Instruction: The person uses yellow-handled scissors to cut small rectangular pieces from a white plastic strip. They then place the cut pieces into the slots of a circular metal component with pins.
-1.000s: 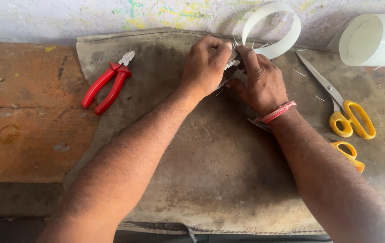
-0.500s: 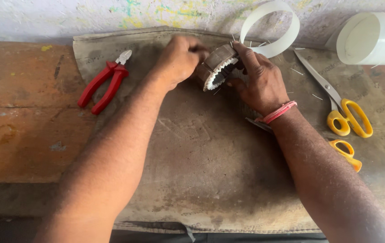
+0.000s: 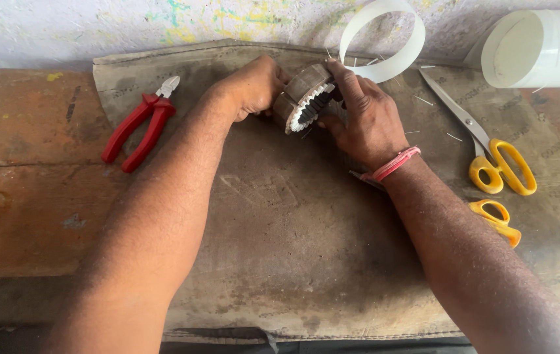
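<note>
A round metal core (image 3: pixel 303 97) with white strips in its toothed slots is held upright on edge over a grey-brown mat (image 3: pixel 280 249). My left hand (image 3: pixel 250 86) grips its left side. Against its right side my right hand (image 3: pixel 362 118) wraps around it, fingers over the top, with a red band on the wrist. Both hands press on the core together near the mat's far edge.
Red-handled pliers (image 3: pixel 139 124) lie left on the mat's edge. Yellow-handled scissors (image 3: pixel 489 160) lie at the right. A curled white plastic strip (image 3: pixel 385 39) stands behind the hands and a white sheet roll (image 3: pixel 535 49) lies at the far right. Wooden bench (image 3: pixel 24 177) on the left.
The hands have tilted the metal core so its toothed inner side shows. My left hand has shifted from on top of it to its left side.
</note>
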